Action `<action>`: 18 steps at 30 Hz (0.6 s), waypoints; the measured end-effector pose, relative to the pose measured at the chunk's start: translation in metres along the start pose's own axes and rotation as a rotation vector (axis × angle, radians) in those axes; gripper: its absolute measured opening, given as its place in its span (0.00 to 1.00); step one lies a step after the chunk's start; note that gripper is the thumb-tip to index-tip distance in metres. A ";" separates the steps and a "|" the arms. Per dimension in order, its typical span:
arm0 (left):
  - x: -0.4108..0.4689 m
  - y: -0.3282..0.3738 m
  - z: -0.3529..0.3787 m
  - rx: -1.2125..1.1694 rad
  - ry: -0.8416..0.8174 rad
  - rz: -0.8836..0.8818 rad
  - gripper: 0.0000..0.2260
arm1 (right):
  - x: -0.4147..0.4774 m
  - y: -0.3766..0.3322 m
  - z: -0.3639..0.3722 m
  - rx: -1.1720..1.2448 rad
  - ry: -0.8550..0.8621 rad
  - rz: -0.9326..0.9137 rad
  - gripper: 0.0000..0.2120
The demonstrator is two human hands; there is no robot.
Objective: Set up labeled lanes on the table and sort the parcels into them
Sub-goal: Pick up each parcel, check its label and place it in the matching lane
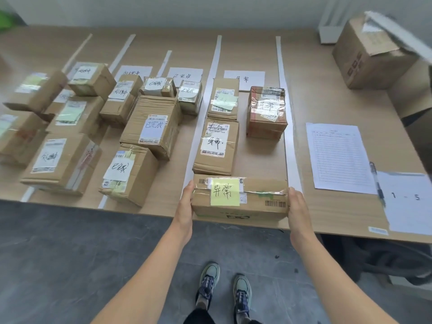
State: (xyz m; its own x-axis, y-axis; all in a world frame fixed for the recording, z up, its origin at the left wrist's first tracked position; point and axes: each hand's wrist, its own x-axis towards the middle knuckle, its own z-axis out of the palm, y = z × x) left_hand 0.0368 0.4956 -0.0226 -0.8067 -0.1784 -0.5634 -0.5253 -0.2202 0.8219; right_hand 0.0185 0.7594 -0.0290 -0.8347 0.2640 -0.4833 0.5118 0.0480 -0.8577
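So, held parcel (239,198): brown carton at the near edge of the table (327,108), in the lane between two white strips. Whether it rests on the wood or is lifted cannot be told.
Left hand (187,202): clasps the parcel's left end, thumb on the top edge, fingers hidden behind the box.
Right hand (297,206): clasps the right end the same way, fingers out of sight.
Yellow note (225,191): on the parcel's top, handwritten 异常. The barcodes beside it are too small to read.
Middle box (216,146): just at 12 o'clock of the held parcel, marked 异常.
Reddish box (266,112): at 1 o'clock, 异常 under glossy tape.
Lane sheet (244,78): at 12 o'clock, far end of the lane, reads 异常.
Taped box (153,126): at 10 o'clock, next lane, reads 已完成. The lanes farther left are blurred and their writing is unclear.
Form (339,157): at 2 o'clock, print too fine to read.
Numbered sheet (406,202): at 3 o'clock, reads "1 - 5", cut off by the frame.
Large carton (371,57): at 1 o'clock, far corner, blurred.
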 end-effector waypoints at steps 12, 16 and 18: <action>-0.018 0.037 -0.015 0.012 0.066 0.109 0.30 | 0.007 -0.047 -0.002 0.107 0.046 -0.157 0.14; -0.030 0.058 -0.024 0.003 0.098 0.203 0.28 | -0.005 -0.076 0.010 0.035 0.020 -0.292 0.24; -0.036 0.058 -0.025 0.009 0.098 0.234 0.30 | -0.015 -0.080 0.015 -0.008 0.029 -0.348 0.25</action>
State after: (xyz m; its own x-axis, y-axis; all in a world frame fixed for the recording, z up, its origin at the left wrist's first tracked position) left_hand 0.0423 0.4653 0.0429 -0.8765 -0.3161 -0.3631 -0.3303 -0.1538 0.9313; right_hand -0.0131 0.7372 0.0438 -0.9534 0.2575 -0.1572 0.1995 0.1474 -0.9687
